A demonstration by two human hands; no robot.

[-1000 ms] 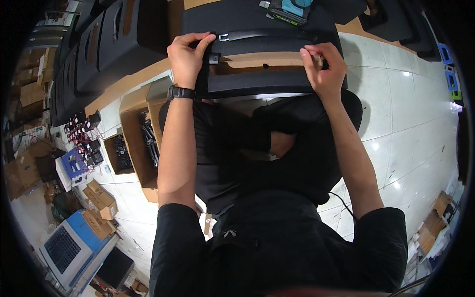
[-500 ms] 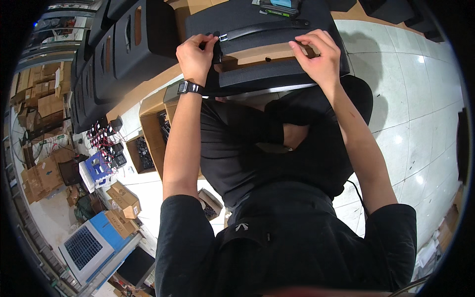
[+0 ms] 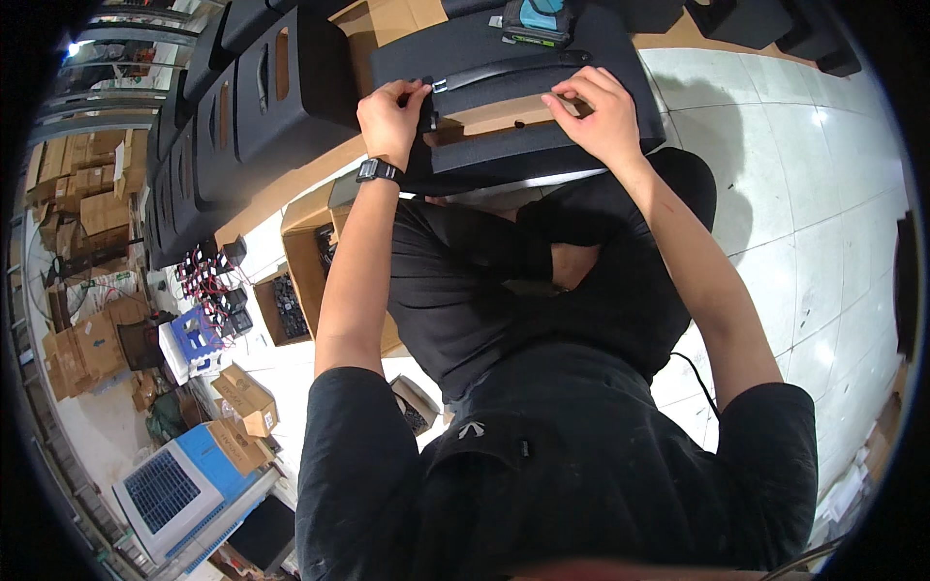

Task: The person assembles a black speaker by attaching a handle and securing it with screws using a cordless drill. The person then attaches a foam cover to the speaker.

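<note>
A black box-shaped cabinet (image 3: 513,155) lies in front of me, with a long cutout through which brown board (image 3: 484,118) shows. Along the cutout's far side runs a black strap handle (image 3: 513,70), its left end showing a shiny metal bracket (image 3: 441,86). Beside that bracket, my left hand (image 3: 389,124) is closed in a pinch; whatever lies between its fingertips is hidden. My right hand (image 3: 605,118) hovers over the cutout's right part, thumb and forefinger drawn close together, the other fingers curled. Anything between them is too small to make out.
A teal and black power tool (image 3: 538,21) rests on the cabinet's far side. More black cabinets (image 3: 242,107) stand in a row at left. Open cartons (image 3: 281,305) of small black parts, wired black parts (image 3: 208,281) and a blue-and-white air cooler (image 3: 174,484) are on the left floor.
My right hand has shifted a little to the left and down over the cutout. The left hand stays by the metal bracket. The whole view has shifted slightly, showing more of the power tool.
</note>
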